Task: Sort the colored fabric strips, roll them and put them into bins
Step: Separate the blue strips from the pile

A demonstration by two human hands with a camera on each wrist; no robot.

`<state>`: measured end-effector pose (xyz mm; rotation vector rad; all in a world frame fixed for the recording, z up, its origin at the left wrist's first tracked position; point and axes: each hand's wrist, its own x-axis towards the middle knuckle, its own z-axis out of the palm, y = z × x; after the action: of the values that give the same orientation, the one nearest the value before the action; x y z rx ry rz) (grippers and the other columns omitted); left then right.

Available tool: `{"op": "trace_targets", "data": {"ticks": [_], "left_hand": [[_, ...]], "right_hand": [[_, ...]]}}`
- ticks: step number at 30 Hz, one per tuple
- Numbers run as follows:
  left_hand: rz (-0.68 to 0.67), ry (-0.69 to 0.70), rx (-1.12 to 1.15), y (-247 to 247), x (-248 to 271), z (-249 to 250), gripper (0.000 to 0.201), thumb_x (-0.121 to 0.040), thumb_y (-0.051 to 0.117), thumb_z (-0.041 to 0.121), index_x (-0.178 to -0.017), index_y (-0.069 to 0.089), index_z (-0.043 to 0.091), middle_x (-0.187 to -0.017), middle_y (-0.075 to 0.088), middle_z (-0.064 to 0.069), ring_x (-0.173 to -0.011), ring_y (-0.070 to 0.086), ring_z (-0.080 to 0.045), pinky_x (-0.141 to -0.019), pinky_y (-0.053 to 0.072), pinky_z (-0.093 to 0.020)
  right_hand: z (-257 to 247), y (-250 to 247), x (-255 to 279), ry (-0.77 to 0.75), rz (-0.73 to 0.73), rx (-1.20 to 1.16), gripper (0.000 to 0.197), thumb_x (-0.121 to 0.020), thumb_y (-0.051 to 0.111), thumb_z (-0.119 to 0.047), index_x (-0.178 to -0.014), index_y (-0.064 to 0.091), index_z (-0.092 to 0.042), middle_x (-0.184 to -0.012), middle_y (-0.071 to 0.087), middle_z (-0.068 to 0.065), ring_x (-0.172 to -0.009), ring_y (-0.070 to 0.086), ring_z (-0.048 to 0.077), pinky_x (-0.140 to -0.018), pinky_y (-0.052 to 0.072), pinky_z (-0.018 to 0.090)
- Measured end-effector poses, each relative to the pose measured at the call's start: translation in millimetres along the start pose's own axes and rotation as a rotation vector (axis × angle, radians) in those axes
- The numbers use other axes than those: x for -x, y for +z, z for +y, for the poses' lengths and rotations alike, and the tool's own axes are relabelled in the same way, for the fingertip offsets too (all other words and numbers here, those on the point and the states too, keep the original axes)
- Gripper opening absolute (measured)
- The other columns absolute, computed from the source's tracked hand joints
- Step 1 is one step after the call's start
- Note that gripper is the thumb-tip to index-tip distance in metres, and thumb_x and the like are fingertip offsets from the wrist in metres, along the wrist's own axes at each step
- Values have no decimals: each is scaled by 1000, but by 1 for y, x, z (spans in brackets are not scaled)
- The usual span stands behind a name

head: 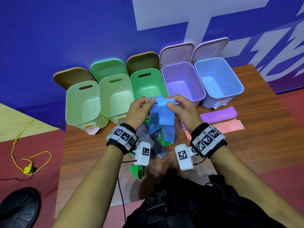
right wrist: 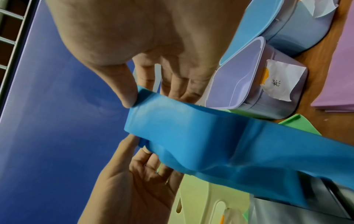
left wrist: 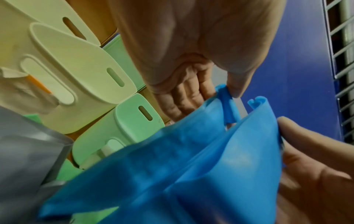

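Both hands hold blue fabric strips [head: 162,116] up over the table in front of the bins. My left hand [head: 142,106] pinches the top edge of one blue strip [left wrist: 191,151] between thumb and fingers. My right hand [head: 176,104] pinches the top of the other blue strip [right wrist: 191,136] the same way. The strips hang down over a grey strip [head: 153,142] and green strips [head: 137,171] lying on the table. A purple strip [head: 218,115] and a pink strip [head: 230,126] lie flat at the right.
Five open bins stand in a row at the back: two pale green [head: 72,102] [head: 105,94], one green [head: 158,78], one purple [head: 185,66], one light blue [head: 230,69]. Their lids lean on the blue wall. The table's left edge [head: 63,162] drops to a red floor with a yellow cord [head: 29,168].
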<state>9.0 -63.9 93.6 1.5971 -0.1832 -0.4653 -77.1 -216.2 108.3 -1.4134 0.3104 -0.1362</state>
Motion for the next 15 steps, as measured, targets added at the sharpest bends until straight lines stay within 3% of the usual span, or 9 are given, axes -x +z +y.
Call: {"op": "trace_targets", "data": {"ticks": [3, 6, 8, 11, 13, 15], "left_hand": [[3, -5, 13, 2, 2, 3, 36, -98, 60, 22, -66, 45, 15, -53, 44, 8, -55, 45, -12, -58, 42, -26], [22, -10, 52, 4, 4, 7, 21, -97, 61, 19, -81, 49, 14, -53, 55, 8, -52, 52, -11, -56, 46, -27], [13, 12, 86, 4, 5, 10, 13, -97, 61, 14, -100, 49, 16, -60, 65, 3, -53, 59, -12, -53, 51, -26], [-41, 50, 59, 3, 8, 12, 7, -97, 60, 11, -99, 56, 16, -64, 67, 2, -53, 60, -12, -53, 52, -25], [-76, 32, 70, 0, 9, 10, 9, -93, 65, 8, -98, 60, 14, -80, 73, -7, -64, 65, -18, -60, 56, -30], [-101, 12, 78, -2, 9, 8, 20, -88, 69, 1, -100, 61, 15, -99, 73, -16, -79, 66, -28, -75, 59, -43]], "right_hand": [[-1, 1, 0, 18, 19, -17, 29, -91, 62, -11, -106, 58, 14, -96, 66, 10, -80, 61, 11, -72, 50, 18], [-4, 1, 0, -2, 18, -24, 21, -89, 61, -14, -96, 59, 6, -93, 66, 8, -80, 59, 14, -71, 49, 20], [-5, 2, 0, -5, 16, -46, 25, -88, 62, -15, -92, 54, 8, -89, 62, 14, -80, 55, 18, -67, 47, 22], [-8, 3, 1, -6, 20, -77, 41, -86, 65, -24, -89, 47, 13, -85, 57, 26, -82, 50, 22, -70, 41, 31], [-7, 1, 0, -4, 29, -54, 32, -92, 63, -18, -86, 46, 8, -75, 60, 14, -71, 52, 16, -64, 41, 25], [-7, 0, 1, -1, 46, -47, 19, -96, 59, -11, -87, 48, 1, -65, 59, -3, -58, 49, 8, -54, 39, 17]]}}
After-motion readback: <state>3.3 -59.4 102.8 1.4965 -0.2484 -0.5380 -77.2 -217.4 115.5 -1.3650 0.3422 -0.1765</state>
